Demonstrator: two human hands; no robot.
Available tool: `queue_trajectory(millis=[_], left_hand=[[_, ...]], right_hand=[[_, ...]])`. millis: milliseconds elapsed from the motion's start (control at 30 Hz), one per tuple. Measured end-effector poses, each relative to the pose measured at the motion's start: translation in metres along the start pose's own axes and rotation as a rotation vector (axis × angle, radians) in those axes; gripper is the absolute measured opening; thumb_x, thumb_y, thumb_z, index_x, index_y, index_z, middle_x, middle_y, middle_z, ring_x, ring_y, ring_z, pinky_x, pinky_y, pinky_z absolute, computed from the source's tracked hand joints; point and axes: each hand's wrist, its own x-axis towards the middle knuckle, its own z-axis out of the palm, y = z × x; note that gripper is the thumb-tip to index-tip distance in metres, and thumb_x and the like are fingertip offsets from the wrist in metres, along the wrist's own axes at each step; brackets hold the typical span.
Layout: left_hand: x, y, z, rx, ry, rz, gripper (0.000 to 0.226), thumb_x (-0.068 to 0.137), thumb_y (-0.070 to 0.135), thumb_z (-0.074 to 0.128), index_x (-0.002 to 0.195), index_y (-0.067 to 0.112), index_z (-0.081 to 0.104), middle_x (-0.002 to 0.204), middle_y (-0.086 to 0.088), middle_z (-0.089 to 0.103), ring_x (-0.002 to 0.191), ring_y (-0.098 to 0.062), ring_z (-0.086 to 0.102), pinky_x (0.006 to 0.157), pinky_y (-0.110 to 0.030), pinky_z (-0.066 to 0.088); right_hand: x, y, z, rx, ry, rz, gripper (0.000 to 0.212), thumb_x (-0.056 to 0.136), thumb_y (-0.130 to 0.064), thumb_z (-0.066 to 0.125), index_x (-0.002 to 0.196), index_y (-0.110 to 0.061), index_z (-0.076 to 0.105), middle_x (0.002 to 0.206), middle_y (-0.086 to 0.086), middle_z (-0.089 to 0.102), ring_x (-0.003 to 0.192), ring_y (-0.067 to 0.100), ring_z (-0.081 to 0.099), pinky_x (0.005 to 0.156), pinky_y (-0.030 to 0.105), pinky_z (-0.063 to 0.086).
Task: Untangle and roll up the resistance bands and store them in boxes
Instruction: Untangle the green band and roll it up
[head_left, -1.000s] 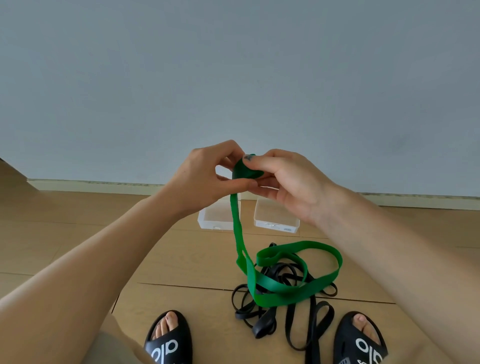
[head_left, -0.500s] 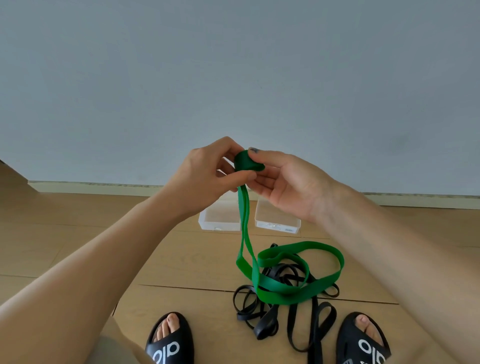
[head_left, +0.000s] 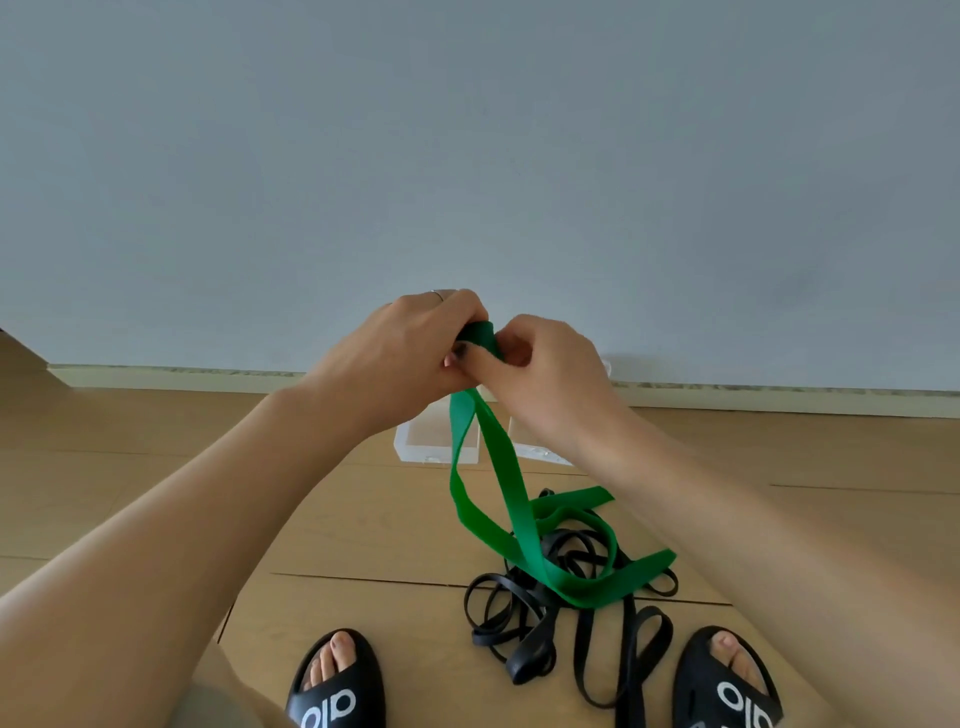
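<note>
Green band (head_left: 511, 512): flat wide elastic strip, upper end wound into a small tight roll held at chest height in front of the wall; remaining length hangs as a doubled strap and ends in loose loops on the floor, draped over the black bands (head_left: 571, 608).

Left hand (head_left: 410, 353): fingers curled round the roll from the left, thumb underneath. Right hand (head_left: 540, 369): thumb and fingertips pinching the roll's right edge where the free strap feeds in. Both hands touching each other at the roll. Most of the roll is hidden by fingers; number of turns cannot be told.

Step in hand (judged): winding the green band; early stage, most of its length unrolled.

Notes for doing it well:
- Keep the two layers of strap stacked edge to edge as they enter the roll; the hanging part shows a twist low down, so flatten it between the fingers before it reaches the roll.
- Hold light tension on the feed. Too slack and the roll telescopes; too hard and the elastic springs back when released.
- Do not let go with both hands at once; the roll will likely unwind.
- Lift the tail free of the black bands as it comes up, otherwise it may drag the tangle along.

Surroundings: two clear boxes (head_left: 434, 441) on the wooden floor (head_left: 156, 467) behind the hanging strap, near the skirting, partly hidden by the right wrist. Black sandals (head_left: 337, 686) at frame bottom, either side of the black tangle.
</note>
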Motion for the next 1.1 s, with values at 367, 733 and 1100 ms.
queue_trajectory(millis=[367,733,1100], left_hand=[[-0.001,0.006,0.010,-0.375,0.121,-0.108,0.031,0.085,0.024,0.081,0.111,0.018,0.065,0.098,0.014,0.067,0.087,-0.004,0.068,0.079,-0.014,0.054],[-0.004,0.007,0.005,-0.482,0.140,-0.121,0.024,0.088,0.027,0.078,0.108,0.022,0.068,0.087,0.002,0.071,0.087,-0.014,0.069,0.086,-0.026,0.057],[-0.005,0.002,0.001,-0.325,0.168,-0.066,0.027,0.083,0.035,0.080,0.102,0.021,0.066,0.082,0.008,0.065,0.081,-0.009,0.063,0.079,-0.026,0.054]], right_hand=[[0.021,0.006,-0.028,0.484,-0.176,0.201,0.025,0.086,-0.022,0.079,0.098,0.000,0.079,0.091,0.013,0.080,0.083,0.021,0.075,0.102,0.044,0.056],[0.020,0.008,-0.033,0.841,-0.366,0.238,0.010,0.094,-0.016,0.070,0.089,-0.009,0.076,0.082,0.005,0.073,0.076,0.015,0.069,0.089,0.029,0.053],[0.010,0.011,-0.032,0.932,-0.399,0.284,0.013,0.096,-0.019,0.069,0.102,-0.008,0.073,0.097,0.008,0.075,0.092,0.020,0.073,0.099,0.042,0.057]])
